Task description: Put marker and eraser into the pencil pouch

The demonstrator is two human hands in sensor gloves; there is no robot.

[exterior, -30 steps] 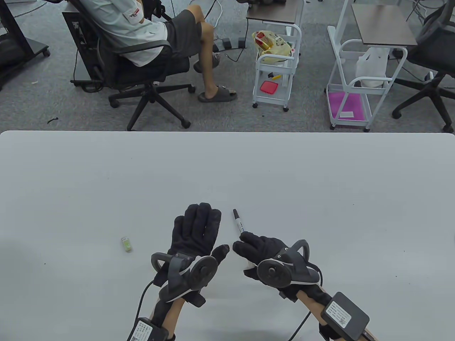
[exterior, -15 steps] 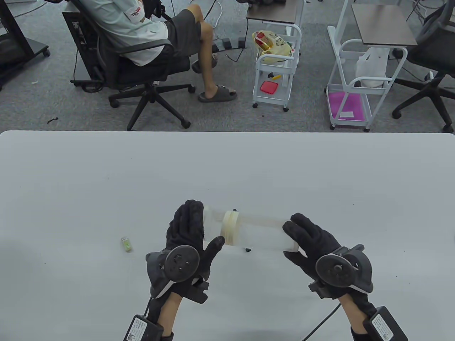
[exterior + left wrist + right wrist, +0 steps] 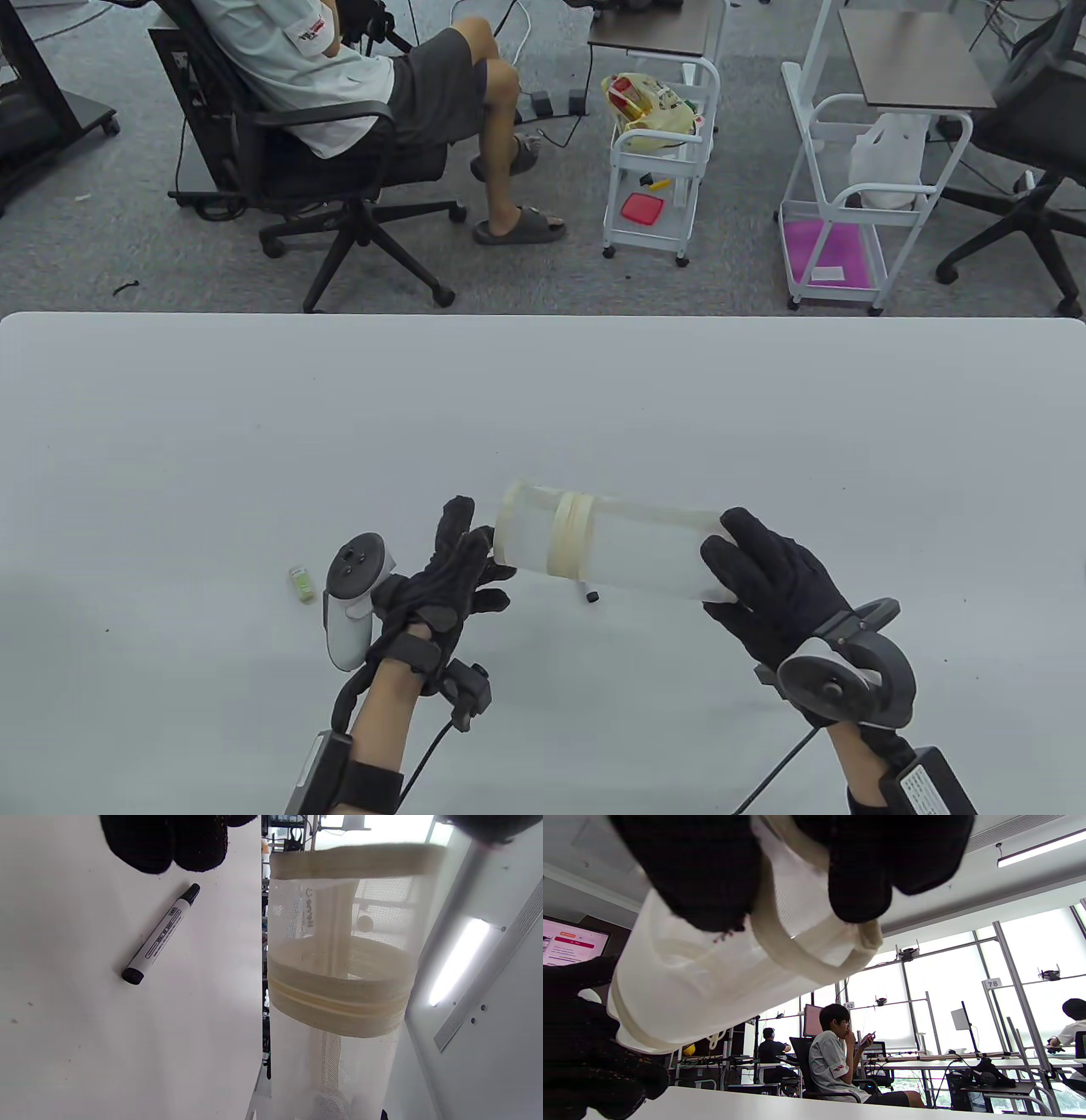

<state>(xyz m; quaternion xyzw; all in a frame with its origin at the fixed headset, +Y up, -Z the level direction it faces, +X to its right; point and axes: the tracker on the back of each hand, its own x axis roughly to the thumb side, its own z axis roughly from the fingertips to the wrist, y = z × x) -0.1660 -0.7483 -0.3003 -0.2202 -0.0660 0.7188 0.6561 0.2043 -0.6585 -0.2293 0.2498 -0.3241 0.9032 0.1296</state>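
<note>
The pencil pouch is a see-through mesh tube with cream bands, held level a little above the table. My right hand grips its right end; its fingers wrap the pouch in the right wrist view. My left hand is at the pouch's left end with fingers spread; whether it touches is unclear. The black-and-white marker lies on the table under the pouch; only its tip shows in the table view. A small green eraser lies left of my left hand.
The white table ends at its far edge. Beyond it are a seated person in an office chair, two white carts and another chair at the far right.
The pouch came into both hands and has shifted right, its left end tilted up. My left hand has let go of its left end and rolled over. My right hand still grips the right end.
</note>
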